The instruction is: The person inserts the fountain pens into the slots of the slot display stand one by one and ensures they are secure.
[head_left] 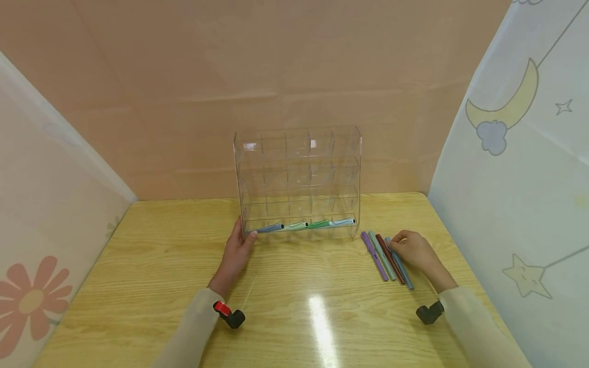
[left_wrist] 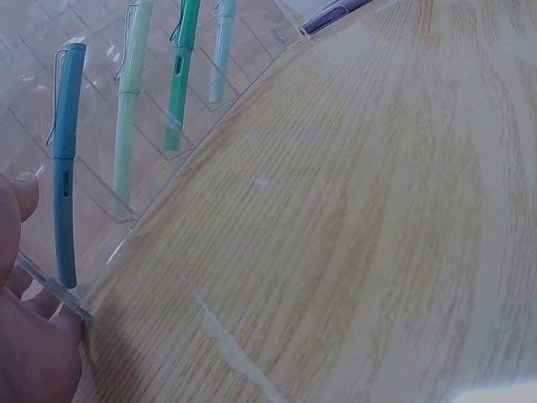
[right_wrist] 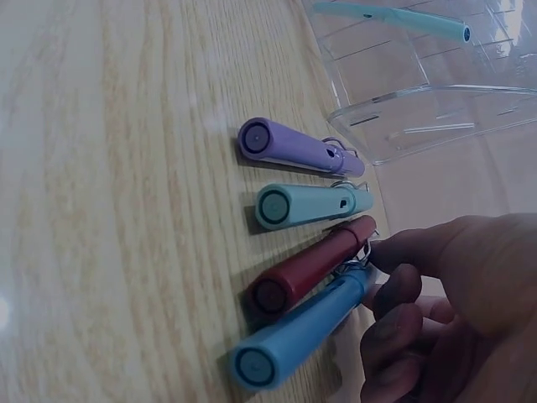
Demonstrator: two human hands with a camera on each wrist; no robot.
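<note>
A clear acrylic rack with several tiers of compartments stands upright at the back of the table. My left hand grips its lower left corner, thumb in front and fingers round the side panel. Along the bottom tier lie a dark blue pen, a pale green pen, a green pen and a light blue pen. Right of the rack, my right hand pinches the clip end of a blue pen lying on the table. Beside that pen is a dark red pen.
Left of the red pen lie a pale teal pen and a purple pen, side by side near the rack's right edge. Patterned cloth walls border the wooden table on both sides, with a plain backdrop behind.
</note>
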